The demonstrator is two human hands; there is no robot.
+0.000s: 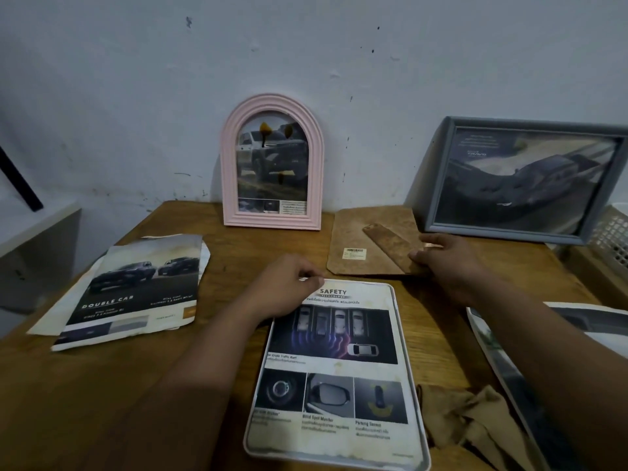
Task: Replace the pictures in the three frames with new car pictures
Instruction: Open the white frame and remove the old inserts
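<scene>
We are looking down at a wooden counter [217,385] with a warm brown grain, pushed up against a pale bluish-white wall [136,96]. The wall is showing dark specks, scuffs and chipped spots, with grime gathering low down near the counter's far edge. To the left, a white shelf [37,229] is sitting lower than the counter, and a dark bar [20,181] is leaning across the wall above it. At the far right a pale plastic basket [613,232] with a lattice wall is peeking in. The light is falling dim and even.
</scene>
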